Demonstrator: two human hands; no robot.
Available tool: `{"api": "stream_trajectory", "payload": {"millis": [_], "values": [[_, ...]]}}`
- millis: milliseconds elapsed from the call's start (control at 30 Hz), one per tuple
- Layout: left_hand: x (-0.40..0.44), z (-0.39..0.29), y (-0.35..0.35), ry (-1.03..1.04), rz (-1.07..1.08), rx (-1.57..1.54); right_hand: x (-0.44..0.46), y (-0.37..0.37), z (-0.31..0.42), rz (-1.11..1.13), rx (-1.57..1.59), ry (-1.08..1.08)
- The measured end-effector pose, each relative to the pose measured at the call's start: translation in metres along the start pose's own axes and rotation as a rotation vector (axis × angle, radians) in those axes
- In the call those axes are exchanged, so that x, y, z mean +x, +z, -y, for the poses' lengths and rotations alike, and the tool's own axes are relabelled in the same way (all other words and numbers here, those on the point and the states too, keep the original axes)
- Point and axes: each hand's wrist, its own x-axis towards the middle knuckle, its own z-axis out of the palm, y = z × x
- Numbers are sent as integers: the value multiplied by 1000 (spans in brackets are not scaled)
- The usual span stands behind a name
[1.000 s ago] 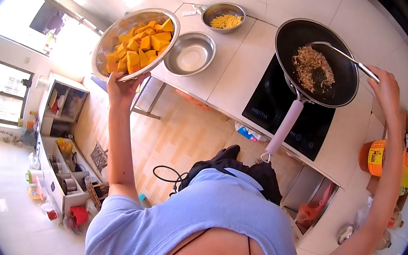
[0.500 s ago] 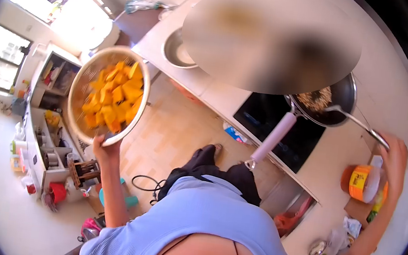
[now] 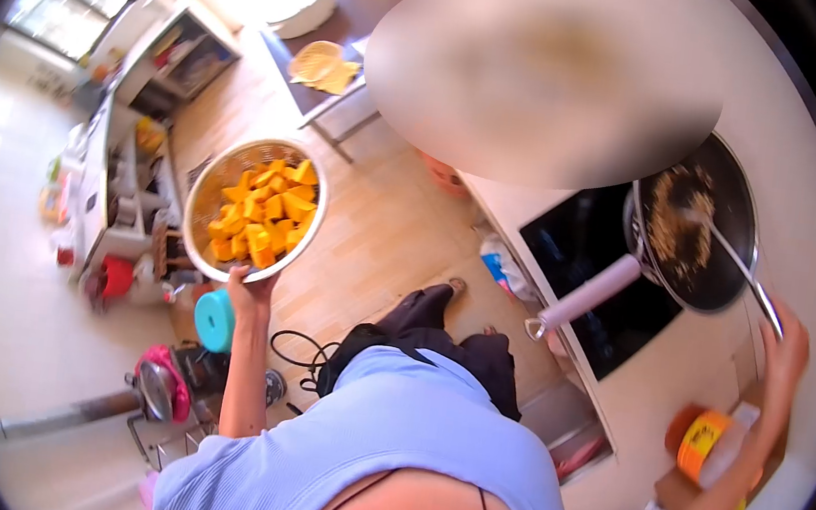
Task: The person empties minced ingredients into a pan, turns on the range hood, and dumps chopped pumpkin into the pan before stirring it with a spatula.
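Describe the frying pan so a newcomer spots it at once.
On the pale counter, find the glossy black cooktop. Overlapping its right side is the round black silver-rimmed frying pan with brown crumbly food. Its long lilac handle sets it apart.

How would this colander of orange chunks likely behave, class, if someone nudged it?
The colander probably stays stiff: its round rim shows no sag under the load. It may tip easily, since the left hand supports it only at the near side. The loosely heaped orange chunks would likely slide more than roll, being angular.
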Motion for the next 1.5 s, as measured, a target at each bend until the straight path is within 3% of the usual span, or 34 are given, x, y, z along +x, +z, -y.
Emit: {"api": "stream_trajectory", "payload": {"millis": [67, 200, 467, 533, 600, 667, 800, 833, 1000, 1167, 1367, 1467, 1500], "values": [[2, 2, -1, -24, -55, 20, -13, -34, 9, 139, -101, 98], [-1, 1, 15, 5, -9, 28, -32, -40, 2, 191, -2, 81], [29, -2, 76, -13, 294, -188, 32, 62, -5, -103, 62, 45], [27, -7, 102, 28, 215, -82, 24, 59, 14, -125, -24, 39], [27, -10, 111, -20, 313, -116, 2, 19, 37, -10, 0, 134], [27, -10, 114, -88, 241, -161, -21, -29, 50, 68, -24, 195], [25, -10, 120, -129, 353, -75, -49, -86, 61, 156, -110, 213], [22, -9, 126, -138, 380, -80, -50, -81, 55, 204, -83, 263], [36, -1, 144, -270, 473, -84, -20, -26, 45, -36, -247, 198], [29, 4, 159, -238, 397, -42, 11, 30, 40, -127, -199, 237], [25, 0, 149, -219, 378, 26, -31, -50, 57, -62, -357, 115], [25, -1, 147, -193, 357, 58, -34, -84, 66, 160, -450, 157], [24, -2, 146, -190, 364, 58, -32, -80, 62, 128, -441, 130]]}}
